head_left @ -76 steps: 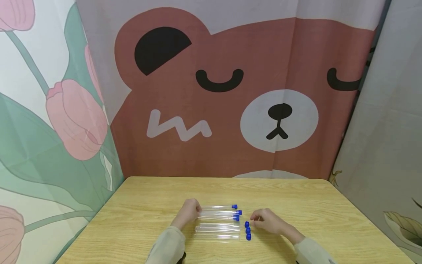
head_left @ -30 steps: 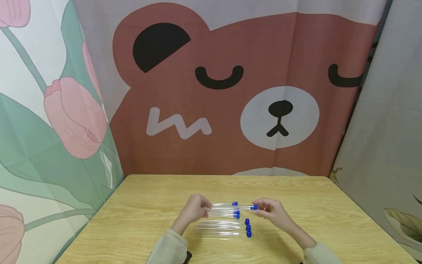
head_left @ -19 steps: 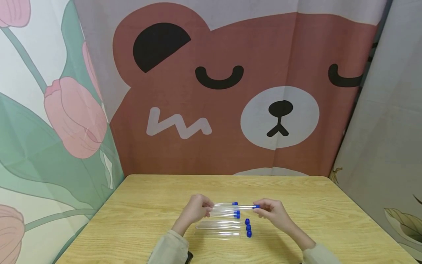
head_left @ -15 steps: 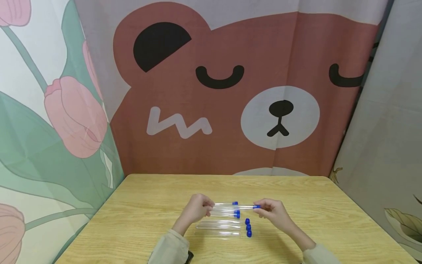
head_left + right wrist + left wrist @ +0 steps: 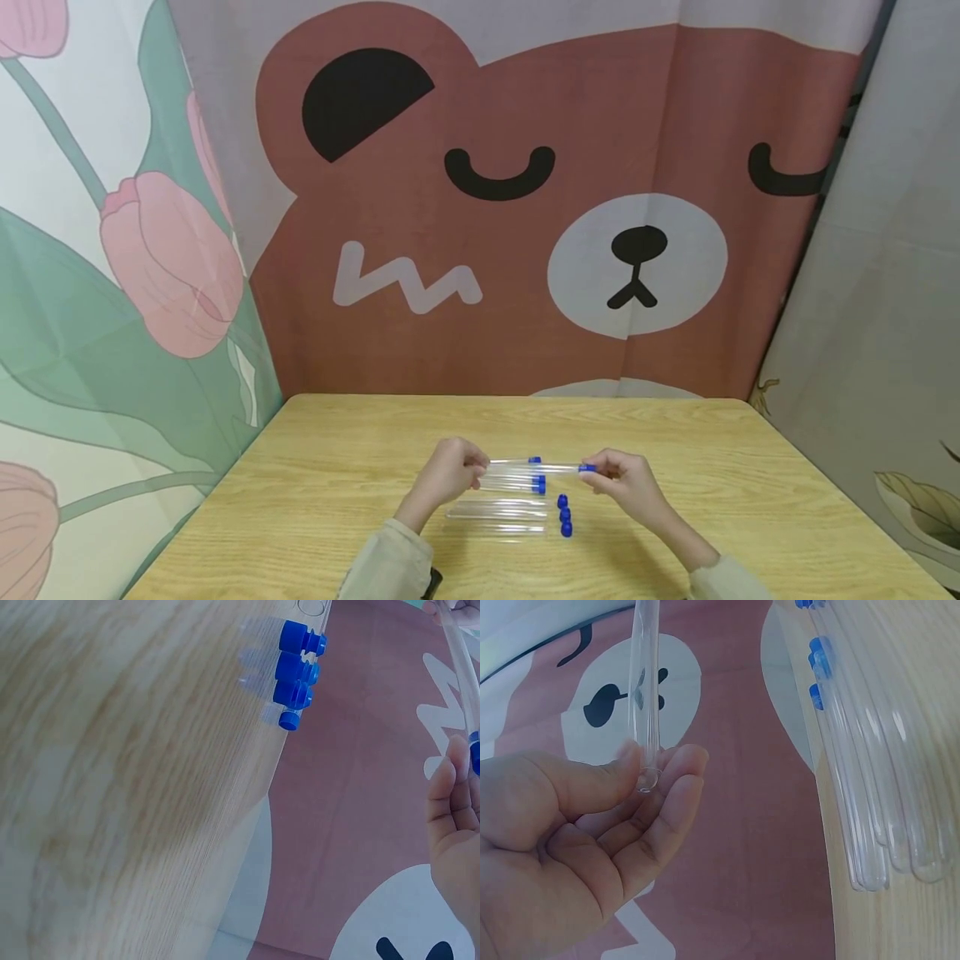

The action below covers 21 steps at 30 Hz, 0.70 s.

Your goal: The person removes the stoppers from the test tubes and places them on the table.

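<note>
A clear test tube [image 5: 645, 682] is held level above the table between my two hands. My left hand [image 5: 448, 472] pinches its rounded end between thumb and fingers. At the other end my right hand [image 5: 622, 482] pinches the blue cap [image 5: 587, 468], which sits on the tube's mouth. Capped test tubes [image 5: 517, 483] lie side by side just under the held one, their blue ends pointing right. Nearer the front lie several uncapped test tubes [image 5: 498, 510]. Beside their open ends, three loose blue caps [image 5: 565, 515] stand in a short column.
The wooden table [image 5: 360, 433] carries all of these things. Behind it hangs a curtain [image 5: 405, 350] with a bear print, and a tulip-print curtain [image 5: 172, 267] runs along the left side.
The capped tube has come up off the table, and both hands now hold it. Earlier my right hand was near the loose caps. Lately the tube has shifted slightly right.
</note>
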Each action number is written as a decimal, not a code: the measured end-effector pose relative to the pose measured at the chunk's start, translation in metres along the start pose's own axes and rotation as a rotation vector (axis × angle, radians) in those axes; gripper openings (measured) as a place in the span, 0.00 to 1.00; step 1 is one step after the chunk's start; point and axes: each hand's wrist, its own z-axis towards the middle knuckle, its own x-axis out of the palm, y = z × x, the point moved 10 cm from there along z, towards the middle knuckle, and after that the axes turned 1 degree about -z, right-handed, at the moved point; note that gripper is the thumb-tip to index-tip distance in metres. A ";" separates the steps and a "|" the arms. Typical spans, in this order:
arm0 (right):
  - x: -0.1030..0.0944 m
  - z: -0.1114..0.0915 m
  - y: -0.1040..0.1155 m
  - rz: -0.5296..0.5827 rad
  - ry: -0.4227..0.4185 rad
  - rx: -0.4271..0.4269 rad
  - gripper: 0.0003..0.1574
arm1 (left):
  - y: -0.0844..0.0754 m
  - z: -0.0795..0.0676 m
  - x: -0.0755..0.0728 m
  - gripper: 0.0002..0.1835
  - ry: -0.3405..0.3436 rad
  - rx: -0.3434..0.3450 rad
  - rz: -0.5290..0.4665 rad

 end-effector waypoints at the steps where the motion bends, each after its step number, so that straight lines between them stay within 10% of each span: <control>1: 0.000 0.000 0.001 -0.002 -0.002 -0.002 0.05 | -0.001 0.000 0.000 0.04 -0.001 0.002 -0.001; 21: 0.008 -0.002 -0.001 0.144 0.125 -0.033 0.07 | 0.009 0.001 0.000 0.05 0.016 -0.001 -0.009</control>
